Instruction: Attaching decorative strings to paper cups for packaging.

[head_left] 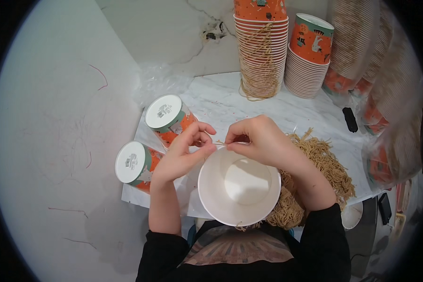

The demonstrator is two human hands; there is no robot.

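Note:
A white paper bucket point(239, 214) stands in front of me, its open mouth facing up and its white inside showing. At its far rim my right hand point(256, 136) pinches a short end of tan cord point(220, 141) between thumb and fingertips. Close beside it, my left hand point(185, 148) has its thumb at the rim and its fingers curled in a pinch at the same cord, the index finger raised. The fingers partly hide the cord. Against the bucket's right side lies a heap of tan cords point(326, 169), partly under my right forearm.
Two orange-printed paper buckets point(163, 112) point(130, 162) lie tipped at the left. Tall nested stacks of buckets point(262, 56) point(306, 73) stand at the back, one draped with cords. Bagged stacks point(390, 103) and a small black object point(349, 120) are at the right. A white wall point(70, 141) borders the left.

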